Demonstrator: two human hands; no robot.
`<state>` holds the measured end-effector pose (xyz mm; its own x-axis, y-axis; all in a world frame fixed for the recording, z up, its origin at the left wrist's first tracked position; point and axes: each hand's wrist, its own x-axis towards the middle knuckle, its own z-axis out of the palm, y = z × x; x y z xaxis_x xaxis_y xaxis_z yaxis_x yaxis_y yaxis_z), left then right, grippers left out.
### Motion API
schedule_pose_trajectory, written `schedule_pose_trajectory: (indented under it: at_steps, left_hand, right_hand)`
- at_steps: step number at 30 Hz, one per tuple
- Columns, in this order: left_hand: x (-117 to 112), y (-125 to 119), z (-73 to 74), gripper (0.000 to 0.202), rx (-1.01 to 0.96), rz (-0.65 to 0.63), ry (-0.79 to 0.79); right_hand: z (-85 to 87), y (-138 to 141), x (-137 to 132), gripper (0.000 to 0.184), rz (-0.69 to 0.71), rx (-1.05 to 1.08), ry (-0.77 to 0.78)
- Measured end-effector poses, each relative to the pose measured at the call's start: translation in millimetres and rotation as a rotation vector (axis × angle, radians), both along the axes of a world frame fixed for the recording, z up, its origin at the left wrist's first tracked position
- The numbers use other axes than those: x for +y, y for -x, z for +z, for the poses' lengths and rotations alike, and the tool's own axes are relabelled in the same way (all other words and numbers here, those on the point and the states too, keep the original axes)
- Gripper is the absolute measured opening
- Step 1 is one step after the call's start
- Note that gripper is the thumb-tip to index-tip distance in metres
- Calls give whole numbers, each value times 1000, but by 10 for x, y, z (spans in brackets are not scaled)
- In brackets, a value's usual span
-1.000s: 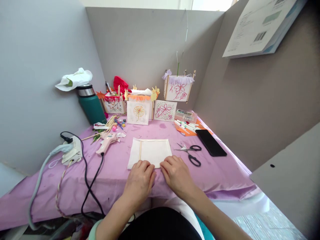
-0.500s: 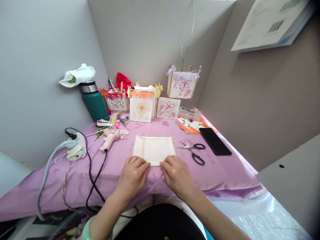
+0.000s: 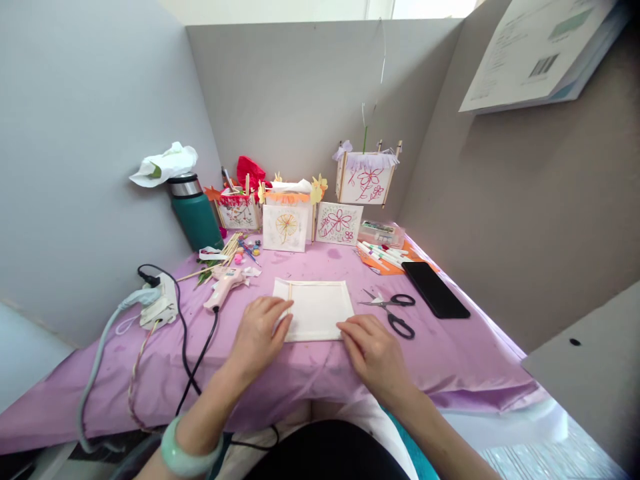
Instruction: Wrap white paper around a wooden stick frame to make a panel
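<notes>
bright daylight, likely from above | soft shadows | edges warped

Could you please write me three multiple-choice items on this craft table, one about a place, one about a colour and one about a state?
1. Where do the scissors lie?
A. right of the white paper panel
B. on the flask
C. under the phone

2. What colour is the tablecloth?
A. green
B. purple
C. yellow

3. How does the left hand stand?
A. lifted, holding the glue gun
B. fingers flat on the panel's left edge
C. closed on the scissors

Answers: 1 A, the scissors lie between panel and black phone. 2 B, the cloth is purple throughout. 3 B, the hand rests open on the panel; the glue gun lies untouched.
</notes>
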<state>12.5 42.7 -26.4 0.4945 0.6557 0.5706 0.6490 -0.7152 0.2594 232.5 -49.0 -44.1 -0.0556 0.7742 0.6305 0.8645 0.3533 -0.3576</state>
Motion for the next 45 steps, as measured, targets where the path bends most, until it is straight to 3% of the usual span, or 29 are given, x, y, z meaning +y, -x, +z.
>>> schedule_pose_trajectory:
  at_steps: [4,8,14,18,22,28,32,38,42,45]
  left_hand:
    - [501,-143,208,28,282,113,134]
    - [902,-378,225,23,363,98,221]
    - [1153,-531,185,22,405,22,370]
    - [1112,-485,256,9,316,15,452]
    - [1009,-407,292,17,162,15,520]
    - [910,-348,232,25,-50,39,620]
    - [868,-468,167,25,-66,80,646]
    - [873,-601,106,13,62,128,524]
    - [756,-400,123,23,93,181,372]
    - [489,-246,109,27,82,215,258]
  right_hand:
    - [7,-307,42,20,-235,-83,20]
    - [40,-668,127,22,-430,-232,166]
    - [110,-948,164,29,-373,-331,360]
    - [157,-1051,155,30,-273,-321,443]
    - [203,-1138,176,33,-275,-306,509]
    - [286,-1150,98,24,-293,-369,579]
    - [320,-1149,-77,21,-354,-394,651]
    - [267,-1203,-331,26,-434,-443,705]
    - [171,-1256,-494,33,-419,-436,687]
    - [108,-1276,-615,36,-437,-448,657]
